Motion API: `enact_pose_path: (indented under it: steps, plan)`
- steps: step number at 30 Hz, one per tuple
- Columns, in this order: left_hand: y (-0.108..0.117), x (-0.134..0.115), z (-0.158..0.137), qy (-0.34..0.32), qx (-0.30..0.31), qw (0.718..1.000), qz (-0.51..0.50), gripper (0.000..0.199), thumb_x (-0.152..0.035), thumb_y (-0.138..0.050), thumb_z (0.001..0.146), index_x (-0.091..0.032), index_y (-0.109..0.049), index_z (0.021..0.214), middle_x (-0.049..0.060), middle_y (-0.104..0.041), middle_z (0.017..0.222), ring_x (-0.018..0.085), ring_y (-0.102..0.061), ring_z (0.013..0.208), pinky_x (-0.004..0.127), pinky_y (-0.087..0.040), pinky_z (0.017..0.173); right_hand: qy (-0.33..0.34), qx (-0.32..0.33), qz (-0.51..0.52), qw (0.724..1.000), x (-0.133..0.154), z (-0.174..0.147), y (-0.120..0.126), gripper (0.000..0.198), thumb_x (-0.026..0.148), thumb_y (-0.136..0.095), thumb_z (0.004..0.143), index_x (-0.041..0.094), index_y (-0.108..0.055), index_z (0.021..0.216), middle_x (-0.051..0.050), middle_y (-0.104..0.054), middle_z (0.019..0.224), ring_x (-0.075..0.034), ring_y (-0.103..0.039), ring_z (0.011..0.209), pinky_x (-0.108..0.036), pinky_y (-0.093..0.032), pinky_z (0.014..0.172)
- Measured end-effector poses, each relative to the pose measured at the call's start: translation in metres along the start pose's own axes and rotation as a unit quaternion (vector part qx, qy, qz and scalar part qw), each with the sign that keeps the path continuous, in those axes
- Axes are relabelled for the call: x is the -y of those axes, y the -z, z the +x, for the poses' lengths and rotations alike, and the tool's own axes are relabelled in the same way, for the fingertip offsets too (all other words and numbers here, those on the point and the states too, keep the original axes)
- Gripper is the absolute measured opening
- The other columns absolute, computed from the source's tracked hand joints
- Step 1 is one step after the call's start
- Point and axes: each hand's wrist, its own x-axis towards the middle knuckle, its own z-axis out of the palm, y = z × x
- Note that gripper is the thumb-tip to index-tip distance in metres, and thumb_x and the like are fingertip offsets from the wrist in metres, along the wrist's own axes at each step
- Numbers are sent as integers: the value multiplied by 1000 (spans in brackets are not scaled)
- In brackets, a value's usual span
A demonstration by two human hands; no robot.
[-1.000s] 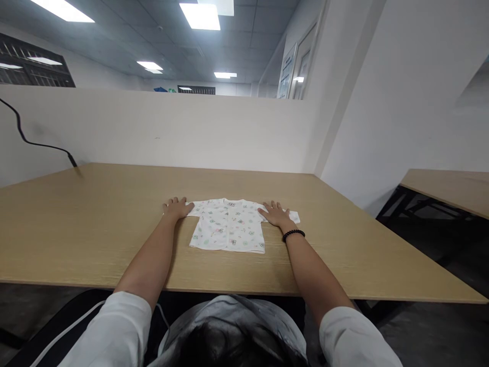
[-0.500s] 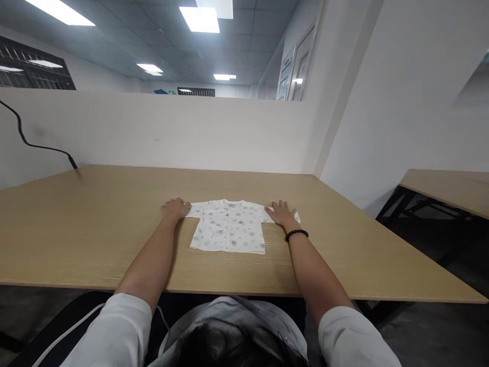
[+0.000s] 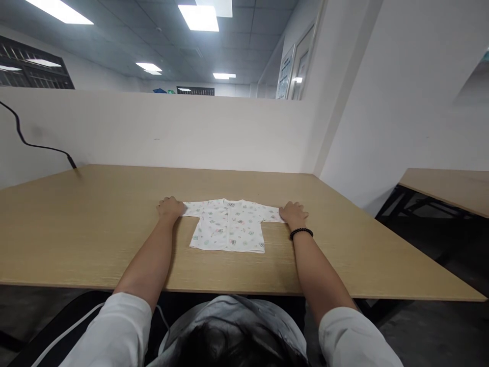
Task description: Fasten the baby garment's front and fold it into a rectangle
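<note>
A small white baby shirt (image 3: 214, 229) with a pastel print lies spread out, its neckline toward the far side and its sleeves stretched out to both sides. On the end of the left sleeve rests my left hand (image 3: 170, 208), palm down, with fingers slightly bent and covering the cuff. My right hand (image 3: 294, 214) presses on the end of the right sleeve, fingers a little apart and pointing away from me. Both cuffs are hidden under the hands. A black beaded bracelet (image 3: 301, 232) circles my right wrist.
The shirt lies on a wide wooden table (image 3: 114, 244) that meets a low white partition (image 3: 198, 135) at the back. A black cable (image 3: 42, 148) hangs down to the table's far left corner. Another table (image 3: 451, 188) stands at the right, beyond a gap.
My right hand has slid outward along the right sleeve to its end, and the sleeve now lies straighter. My left hand has shifted slightly outward to the left.
</note>
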Motion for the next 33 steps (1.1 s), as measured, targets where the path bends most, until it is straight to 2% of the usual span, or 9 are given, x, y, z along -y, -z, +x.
enact_pose_path:
  steps: [8,12,14,16,19,22,25,29,33]
  plan:
    - [6,-6,-4,35,-17,994,-104,40,-28,-47,82,-11,-62,115,21,-66,114,36,-62,108,42,-50,83,1,-8,38,999,3,-1,2,45,15,-35,89,8,-54,129,-26,-53,128,-34,-45,124,-57,-32,99]
    - [6,-7,-6,10,-90,991,-103,38,-27,-49,80,-13,-61,114,19,-65,117,35,-59,111,43,-48,90,9,-21,27,999,5,-5,5,44,12,-33,88,8,-53,127,-24,-54,128,-33,-43,125,-58,-29,100]
    - [7,-14,-8,-54,-140,984,-94,39,-26,-48,81,-14,-61,115,17,-62,122,33,-55,117,43,-43,98,33,-36,13,999,9,-8,7,44,11,-33,89,9,-53,128,-23,-52,131,-34,-40,126,-58,-29,100]
    - [8,-27,-11,-176,-144,968,-103,40,-23,-45,82,-15,-61,117,14,-61,124,29,-52,120,40,-39,105,102,-50,12,993,19,-15,8,44,13,-33,90,11,-52,130,-21,-50,134,-34,-38,127,-56,-29,101]
    - [9,-57,-20,-381,-60,913,-132,41,-21,-41,82,-17,-61,118,9,-63,124,24,-52,121,35,-37,108,291,-42,41,955,41,-30,9,45,15,-34,91,16,-52,132,-16,-49,138,-30,-36,128,-48,-32,102]
    - [7,-87,-34,-506,7,853,-131,42,-19,-42,83,-20,-64,119,7,-64,123,24,-53,119,38,-37,107,444,2,51,894,64,-50,6,49,11,-31,93,22,-51,136,-10,-47,140,-26,-34,130,-44,-31,103]
    - [5,-103,-46,-557,20,825,-95,43,-19,-44,83,-22,-66,120,7,-65,119,25,-55,116,39,-39,104,482,46,35,874,77,-66,0,45,22,-28,99,27,-48,139,-9,-47,141,-27,-35,129,-46,-30,103]
    - [2,-103,-56,-552,25,833,-32,41,-22,-46,85,-28,-67,119,6,-62,122,27,-53,118,42,-37,104,471,102,14,876,78,-74,-6,48,49,-29,101,33,-43,144,-10,-47,139,-30,-35,128,-51,-30,102]
    - [0,-100,-59,-548,34,835,-14,44,-22,-48,83,-26,-64,123,7,-61,126,27,-51,121,41,-39,102,452,124,6,883,78,-74,-8,52,55,-24,100,38,-37,147,-9,-44,140,-31,-34,129,-53,-27,103]
